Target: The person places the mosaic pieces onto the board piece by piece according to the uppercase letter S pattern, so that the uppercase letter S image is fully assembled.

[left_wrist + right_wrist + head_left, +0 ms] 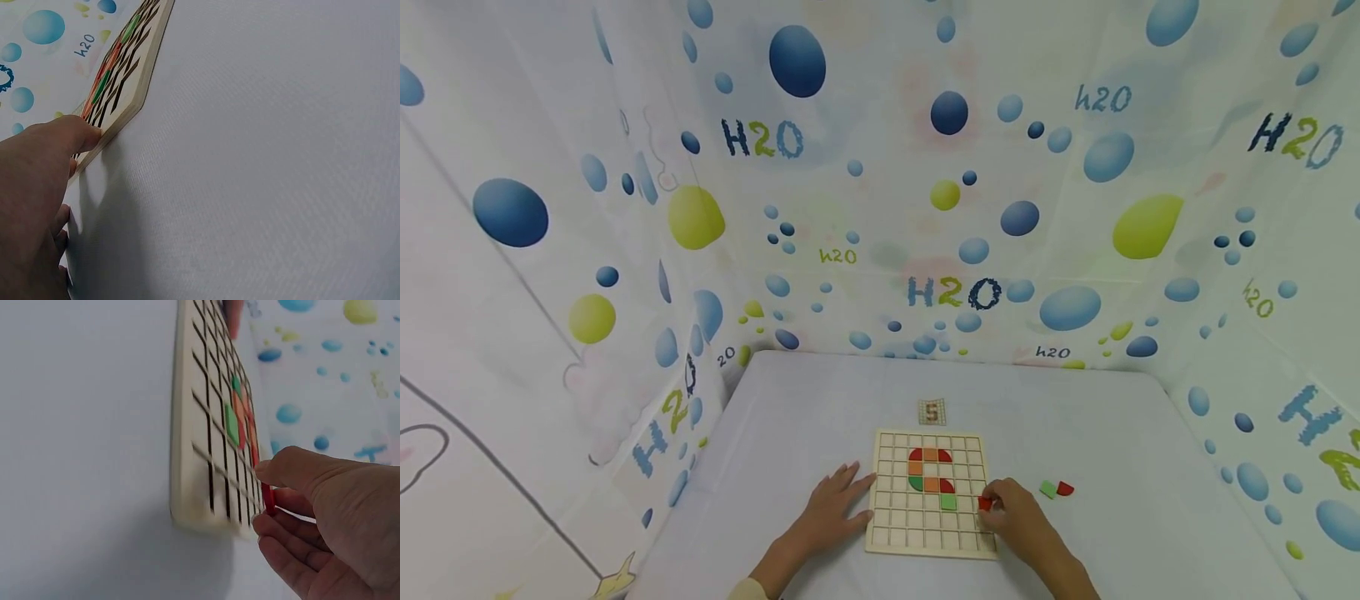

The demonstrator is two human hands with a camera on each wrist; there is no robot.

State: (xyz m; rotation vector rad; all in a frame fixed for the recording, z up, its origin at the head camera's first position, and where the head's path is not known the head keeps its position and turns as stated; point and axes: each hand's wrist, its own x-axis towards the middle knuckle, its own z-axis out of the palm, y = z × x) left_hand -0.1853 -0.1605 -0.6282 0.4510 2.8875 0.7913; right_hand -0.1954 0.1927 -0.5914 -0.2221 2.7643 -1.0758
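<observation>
A light wooden board (925, 539) with a grid of square cells lies on the table. Red, orange and green tiles fill some of its cells in a curved figure, and the light green tile (949, 502) is nearest the front. Beside the board's left edge is my left hand (829, 510), fingers spread; its thumb touches that edge in the left wrist view. My right hand (1017, 515) pinches a red tile (269, 499) between thumb and fingers, over the board's right edge. The fingers partly cover this tile, so its full shape is hidden.
Right of my right hand, a green square tile (1048, 489) and a red rounded tile (1065, 489) lie on the white table (820, 408). Behind the board is a small card (932, 412) with a gridded figure. A patterned curtain (880, 208) encloses the table's back and sides.
</observation>
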